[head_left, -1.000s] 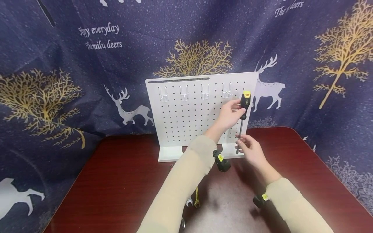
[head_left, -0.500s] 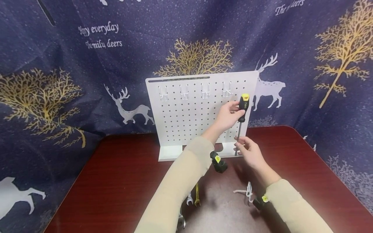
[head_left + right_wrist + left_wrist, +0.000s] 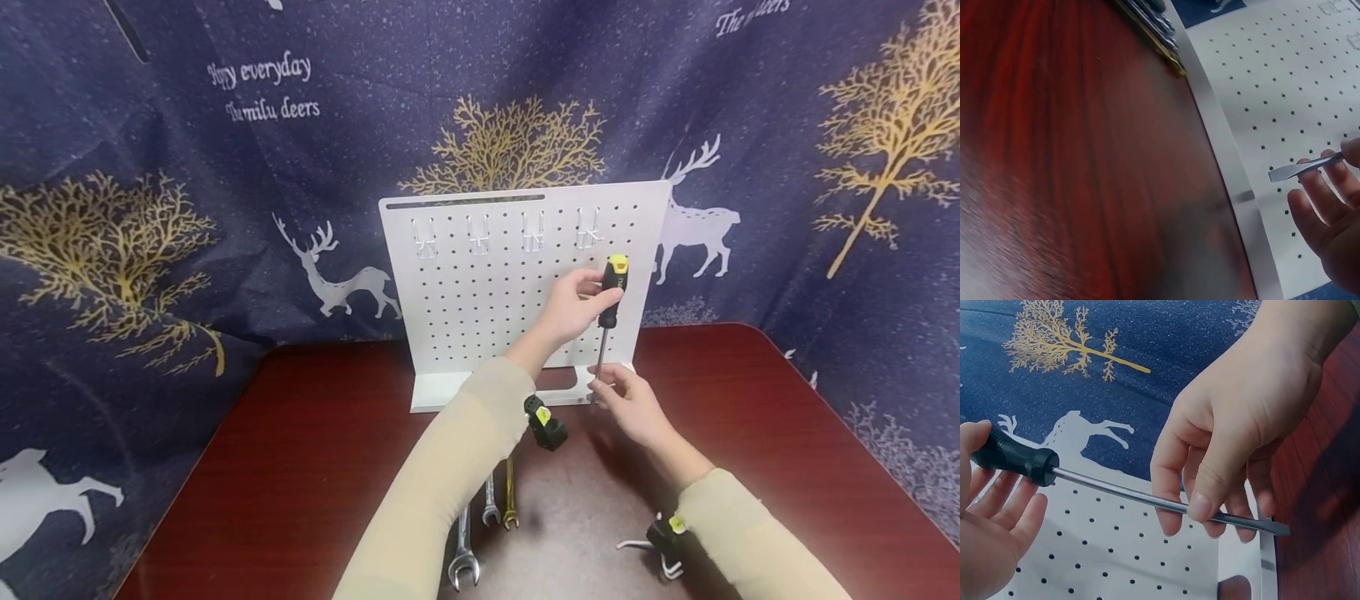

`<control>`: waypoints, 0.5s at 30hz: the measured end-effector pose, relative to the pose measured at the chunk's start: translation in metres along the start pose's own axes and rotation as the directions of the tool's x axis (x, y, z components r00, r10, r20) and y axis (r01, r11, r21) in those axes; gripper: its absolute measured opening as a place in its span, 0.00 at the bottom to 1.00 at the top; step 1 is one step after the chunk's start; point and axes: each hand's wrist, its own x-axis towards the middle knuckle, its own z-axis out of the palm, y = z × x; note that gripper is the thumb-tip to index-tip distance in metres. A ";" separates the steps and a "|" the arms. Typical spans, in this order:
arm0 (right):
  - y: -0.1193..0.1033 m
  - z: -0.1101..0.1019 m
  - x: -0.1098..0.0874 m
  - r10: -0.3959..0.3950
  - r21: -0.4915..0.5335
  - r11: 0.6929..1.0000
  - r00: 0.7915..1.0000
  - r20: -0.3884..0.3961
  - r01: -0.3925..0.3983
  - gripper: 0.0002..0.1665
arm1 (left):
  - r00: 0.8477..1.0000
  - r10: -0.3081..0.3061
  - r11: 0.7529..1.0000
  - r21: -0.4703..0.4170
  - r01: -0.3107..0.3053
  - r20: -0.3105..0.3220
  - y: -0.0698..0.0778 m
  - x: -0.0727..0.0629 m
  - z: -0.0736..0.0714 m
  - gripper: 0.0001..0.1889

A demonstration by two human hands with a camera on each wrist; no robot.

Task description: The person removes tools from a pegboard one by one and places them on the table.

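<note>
A flat-tip screwdriver (image 3: 610, 313) with a black handle and yellow end hangs slanted, tip down, before the white pegboard (image 3: 480, 325). My left hand (image 3: 572, 308) grips its handle, the thumb along the near side. Lower down, my right hand (image 3: 633, 408) pinches the metal shaft between thumb and fingers, close to the tip. In the left wrist view the shaft (image 3: 1110, 489) runs from the left hand (image 3: 997, 531) to the right hand (image 3: 1235, 437). The flat tip (image 3: 1282, 173) pokes out past the right fingers in the right wrist view.
Several white hooks (image 3: 533, 233) line the pegboard's upper part. On the dark red table (image 3: 315, 450) lie wrenches, including a silver one (image 3: 464, 560) and a gold one (image 3: 511, 498), partly behind the left sleeve. A white hook (image 3: 637, 544) lies beside the right wrist's camera.
Both hands have moved left and slightly down with the screwdriver, keeping their grips. More of the wrenches shows beside the left sleeve, and the loose white hook has come into view.
</note>
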 end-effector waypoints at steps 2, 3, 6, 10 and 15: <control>-0.001 0.004 -0.001 0.004 0.011 1.000 1.000 0.022 -0.005 0.14 | 1.000 -0.001 1.000 0.016 0.001 0.007 -0.001 -0.002 -0.005 0.25; -0.003 0.006 -0.002 0.004 0.020 1.000 0.999 0.034 -0.005 0.14 | 1.000 -0.004 1.000 0.020 0.003 0.009 -0.002 -0.003 -0.007 0.25; -0.005 0.013 -0.005 -0.006 0.033 0.999 0.997 0.073 0.003 0.14 | 1.000 -0.015 1.000 0.021 0.015 0.013 -0.006 -0.005 -0.013 0.25; -0.006 0.023 -0.008 -0.015 0.055 0.998 0.994 0.106 0.009 0.14 | 0.999 -0.029 0.999 -0.015 0.029 0.014 -0.011 -0.009 -0.020 0.24; -0.007 0.034 -0.012 -0.012 0.099 0.995 0.991 0.135 -0.001 0.16 | 1.000 -0.028 0.999 -0.030 0.028 0.007 -0.018 -0.015 -0.027 0.20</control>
